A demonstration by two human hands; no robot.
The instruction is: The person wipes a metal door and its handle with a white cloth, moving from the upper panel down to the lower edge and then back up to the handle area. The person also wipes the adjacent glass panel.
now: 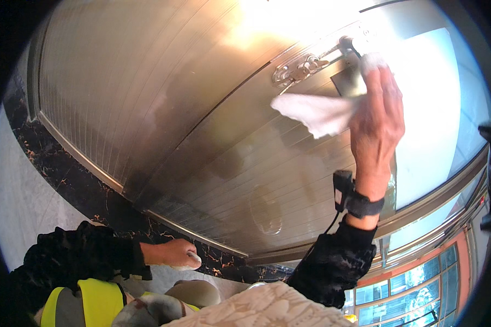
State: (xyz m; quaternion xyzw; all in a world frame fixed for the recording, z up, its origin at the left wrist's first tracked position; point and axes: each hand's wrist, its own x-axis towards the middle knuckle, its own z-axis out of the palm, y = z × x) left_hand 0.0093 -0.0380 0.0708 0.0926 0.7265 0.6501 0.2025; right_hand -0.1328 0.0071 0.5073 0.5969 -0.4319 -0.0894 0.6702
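My right hand (378, 110) is raised to a metal door handle (345, 44) with a white cloth (317, 112). Part of the cloth covers the fingertips beside the handle; the rest hangs to the left, slightly blurred. Just below and left of the fingers, the handle's ornate plate and lock fitting (302, 71) are fixed to a brownish metal door (229, 151). Low on the left, my left hand (170, 253) is closed in a fist, apart from the door. Something small and white shows at its thumb side; what it is cannot be made out.
A black strap with a small device (343, 190) and a cable sits on my right wrist. Dark veined stone (86, 196) borders the door's foot, beside pale floor (28, 163). Strong glare covers the upper door. A framed window (413, 286) stands lower right.
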